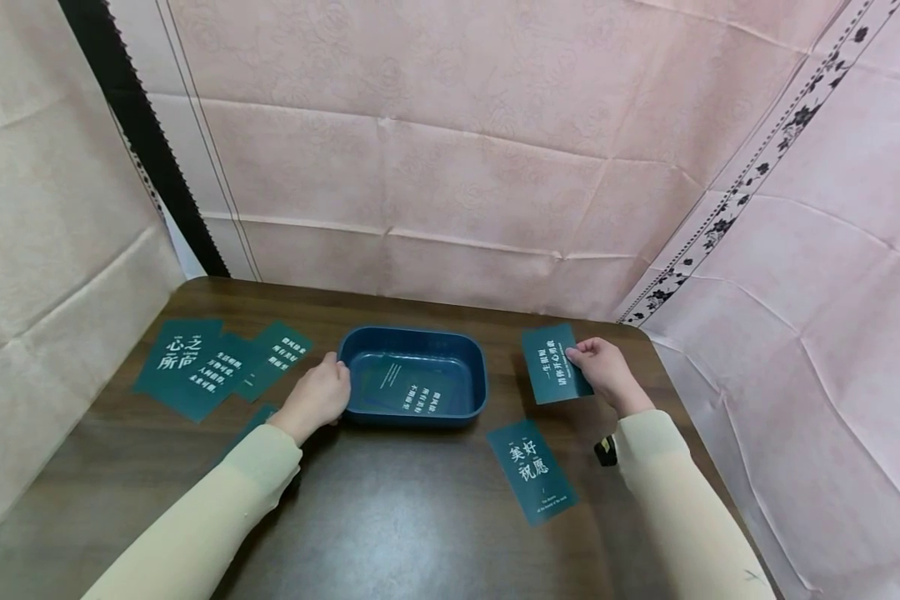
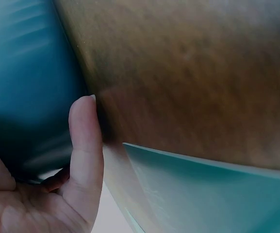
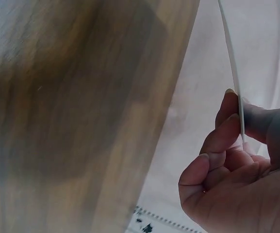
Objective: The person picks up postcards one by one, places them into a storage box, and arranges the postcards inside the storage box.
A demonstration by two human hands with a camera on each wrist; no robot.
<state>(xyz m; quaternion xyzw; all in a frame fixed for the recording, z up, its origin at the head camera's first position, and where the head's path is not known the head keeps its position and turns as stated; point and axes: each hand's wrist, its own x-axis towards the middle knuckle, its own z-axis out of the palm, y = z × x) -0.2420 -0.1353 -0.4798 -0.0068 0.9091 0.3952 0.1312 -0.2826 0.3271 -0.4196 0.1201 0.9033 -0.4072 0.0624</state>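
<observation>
My left hand (image 1: 313, 400) grips the left end of a blue plastic tray (image 1: 412, 420). Close up in the left wrist view, one finger (image 2: 86, 141) lies along the tray's outer wall (image 2: 28, 73). Inside the tray is a dark green card (image 1: 390, 383) with white writing. To the right of it, my right hand (image 1: 606, 371) pinches another green card (image 1: 549, 367) by its right edge, printed face showing. That card (image 3: 233, 68) appears edge-on in the right wrist view, between thumb and fingers, above the table.
Three overlapping green cards (image 1: 187, 367) lie at the table's left. Another card (image 1: 251, 429) is partly hidden by the left forearm. One more card (image 1: 532, 472) lies front right. A small black object (image 1: 605, 451) sits by the right sleeve. Pink cloth (image 1: 420, 167) hangs behind the wooden table (image 1: 390, 517).
</observation>
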